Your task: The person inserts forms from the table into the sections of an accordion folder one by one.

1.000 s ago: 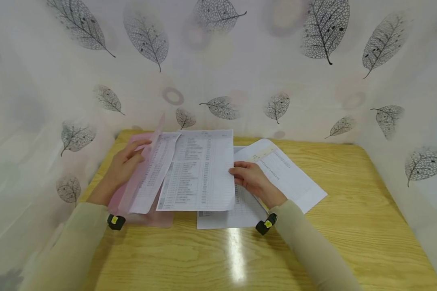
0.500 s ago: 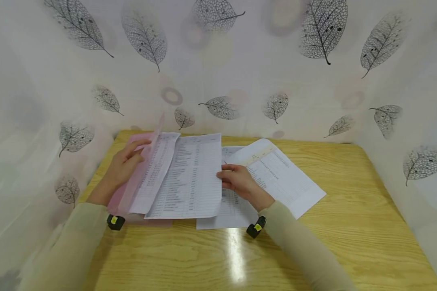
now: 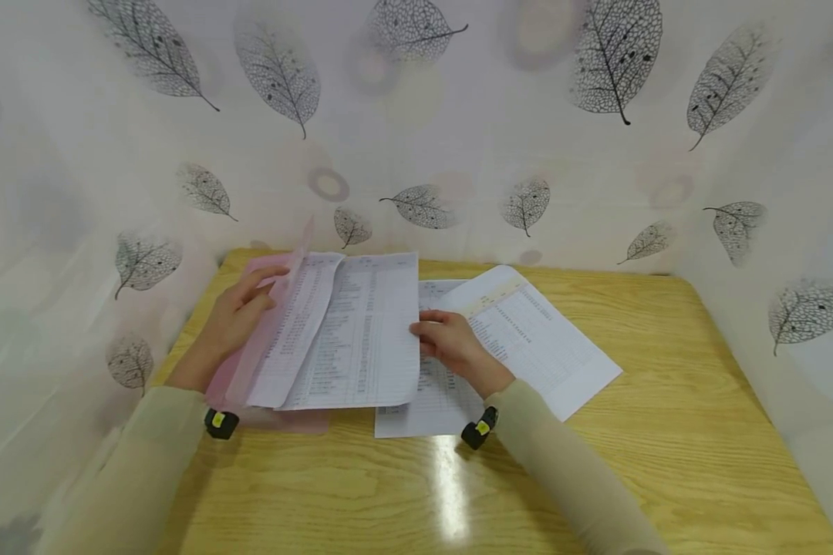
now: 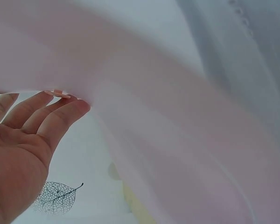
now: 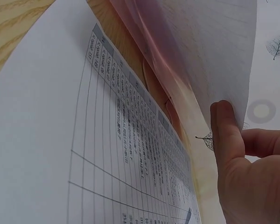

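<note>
Printed sheet (image 3: pixel 364 331) moved left; unreadable.

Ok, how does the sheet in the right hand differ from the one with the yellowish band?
The held sheet is lifted, its edge pinched by the right hand; the banded sheet lies on the table. In the head view, the held sheet stands nearly upright, while the banded sheet is turned slantwise. The banded sheet has the yellowish strip near its top; the held sheet shows none. Both are white with printed rows.

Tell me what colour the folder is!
The folder is pink, best seen in the head view.
</note>
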The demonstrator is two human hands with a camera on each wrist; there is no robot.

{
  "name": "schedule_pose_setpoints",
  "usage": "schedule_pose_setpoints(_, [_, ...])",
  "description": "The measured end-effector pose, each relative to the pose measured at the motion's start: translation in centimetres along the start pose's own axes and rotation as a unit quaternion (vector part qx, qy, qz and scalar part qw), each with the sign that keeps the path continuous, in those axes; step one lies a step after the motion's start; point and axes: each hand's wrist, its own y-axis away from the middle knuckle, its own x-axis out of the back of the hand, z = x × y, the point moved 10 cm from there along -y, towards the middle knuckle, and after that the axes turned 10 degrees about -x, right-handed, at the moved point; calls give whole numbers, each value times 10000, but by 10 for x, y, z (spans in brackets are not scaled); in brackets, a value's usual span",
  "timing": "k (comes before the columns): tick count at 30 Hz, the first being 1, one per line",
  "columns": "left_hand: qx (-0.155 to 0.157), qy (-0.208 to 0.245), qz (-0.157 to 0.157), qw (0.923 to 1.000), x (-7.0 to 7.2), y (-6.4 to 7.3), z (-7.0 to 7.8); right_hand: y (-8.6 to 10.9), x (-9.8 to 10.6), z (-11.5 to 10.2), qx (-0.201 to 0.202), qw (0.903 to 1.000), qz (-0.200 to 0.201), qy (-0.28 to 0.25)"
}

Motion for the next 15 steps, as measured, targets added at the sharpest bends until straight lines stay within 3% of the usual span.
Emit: schedule_pose_setpoints(15, [-83, -19, 24, 10000, 0, 0, 3, -10, -22, 5, -6, 9999, -77, 69])
